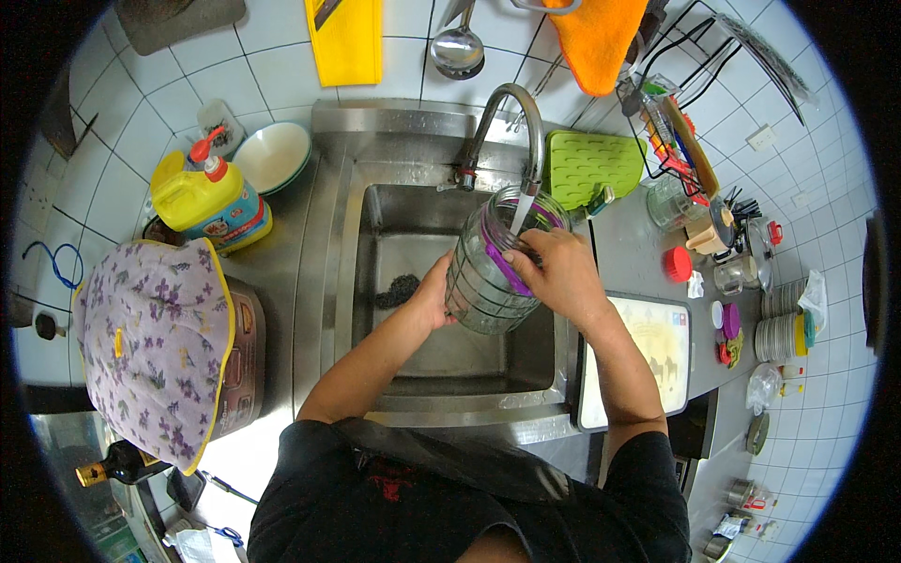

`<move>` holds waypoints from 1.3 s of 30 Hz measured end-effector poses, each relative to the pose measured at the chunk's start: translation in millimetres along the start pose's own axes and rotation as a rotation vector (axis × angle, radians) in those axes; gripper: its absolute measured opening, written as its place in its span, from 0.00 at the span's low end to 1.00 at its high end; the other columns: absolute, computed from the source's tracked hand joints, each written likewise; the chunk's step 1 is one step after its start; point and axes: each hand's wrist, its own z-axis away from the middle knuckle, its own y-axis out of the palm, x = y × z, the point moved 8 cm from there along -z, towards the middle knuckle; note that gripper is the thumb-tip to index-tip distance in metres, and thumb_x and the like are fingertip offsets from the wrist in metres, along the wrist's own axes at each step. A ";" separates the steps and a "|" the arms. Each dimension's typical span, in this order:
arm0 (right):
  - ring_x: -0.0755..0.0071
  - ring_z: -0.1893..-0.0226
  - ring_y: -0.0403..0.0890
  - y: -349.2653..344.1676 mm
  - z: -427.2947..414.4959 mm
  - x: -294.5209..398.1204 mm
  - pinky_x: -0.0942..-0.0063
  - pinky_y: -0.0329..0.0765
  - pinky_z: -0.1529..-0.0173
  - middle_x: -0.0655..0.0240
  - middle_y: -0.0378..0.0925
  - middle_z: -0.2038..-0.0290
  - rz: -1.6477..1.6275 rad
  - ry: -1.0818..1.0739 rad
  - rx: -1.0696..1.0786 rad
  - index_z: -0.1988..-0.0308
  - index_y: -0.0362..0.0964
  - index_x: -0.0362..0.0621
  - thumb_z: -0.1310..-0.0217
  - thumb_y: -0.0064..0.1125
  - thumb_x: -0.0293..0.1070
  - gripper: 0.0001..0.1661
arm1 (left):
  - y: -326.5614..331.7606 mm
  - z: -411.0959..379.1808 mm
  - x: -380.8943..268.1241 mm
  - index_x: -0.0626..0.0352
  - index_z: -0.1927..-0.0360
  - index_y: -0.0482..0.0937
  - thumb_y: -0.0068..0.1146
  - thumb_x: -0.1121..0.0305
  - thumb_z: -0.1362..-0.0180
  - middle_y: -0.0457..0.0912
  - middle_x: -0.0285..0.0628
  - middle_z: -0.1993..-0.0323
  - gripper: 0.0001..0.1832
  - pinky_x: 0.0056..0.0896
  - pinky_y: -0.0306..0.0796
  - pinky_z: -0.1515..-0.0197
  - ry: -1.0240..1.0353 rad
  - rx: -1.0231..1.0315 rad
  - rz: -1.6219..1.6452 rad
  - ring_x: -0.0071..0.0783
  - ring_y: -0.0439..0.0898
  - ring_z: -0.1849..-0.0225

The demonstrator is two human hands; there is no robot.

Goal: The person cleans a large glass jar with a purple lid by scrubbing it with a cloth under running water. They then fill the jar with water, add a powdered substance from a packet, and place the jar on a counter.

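A large clear glass jar (479, 292) is tilted over the stainless steel sink (415, 246). Around its neck runs a purple band (508, 266). My left hand (435, 295) supports the jar low on its left side, fingers partly hidden behind the glass. At the mouth, my right hand (559, 271) grips the rim, its thumb over the purple band and its other fingertips hard to make out. Water runs from the curved metal faucet (538, 141) into the jar's mouth. Left of the jar, a dark mesh-like scrubber or drain cover (399, 291) lies on the sink bottom.
A yellow detergent jug (211, 200) and a white bowl (273, 156) stand left of the sink, behind a cloth-covered appliance (151, 338). To the right are a green drying mat (591, 165), a white cutting board (651, 352) and a red lid (677, 264).
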 end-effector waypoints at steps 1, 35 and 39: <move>0.57 0.71 0.76 0.5 0.1 0.0 0.59 0.66 0.63 0.62 0.75 0.78 0.005 -0.005 0.002 0.74 0.71 0.43 0.50 0.55 0.42 0.13 | 0.9 -0.7 -0.3 0.48 0.48 0.69 0.36 0.33 0.53 0.74 0.36 0.52 0.37 0.47 0.51 0.46 0.002 0.011 0.002 0.34 0.68 0.48; 0.58 0.71 0.74 3.0 4.5 0.6 0.64 0.66 0.63 0.64 0.75 0.76 0.036 -0.036 -0.066 0.71 0.72 0.41 0.51 0.57 0.40 0.13 | 15.2 10.0 -8.3 0.48 0.54 0.74 0.33 0.39 0.50 0.77 0.35 0.56 0.31 0.40 0.61 0.52 0.042 0.049 0.055 0.33 0.73 0.53; 0.58 0.71 0.74 5.5 4.1 0.1 0.64 0.67 0.62 0.64 0.75 0.76 0.030 -0.043 -0.068 0.71 0.72 0.41 0.51 0.58 0.40 0.13 | -4.9 -7.6 2.0 0.48 0.52 0.73 0.31 0.36 0.50 0.76 0.36 0.54 0.34 0.45 0.55 0.49 -0.013 -0.054 -0.013 0.35 0.70 0.50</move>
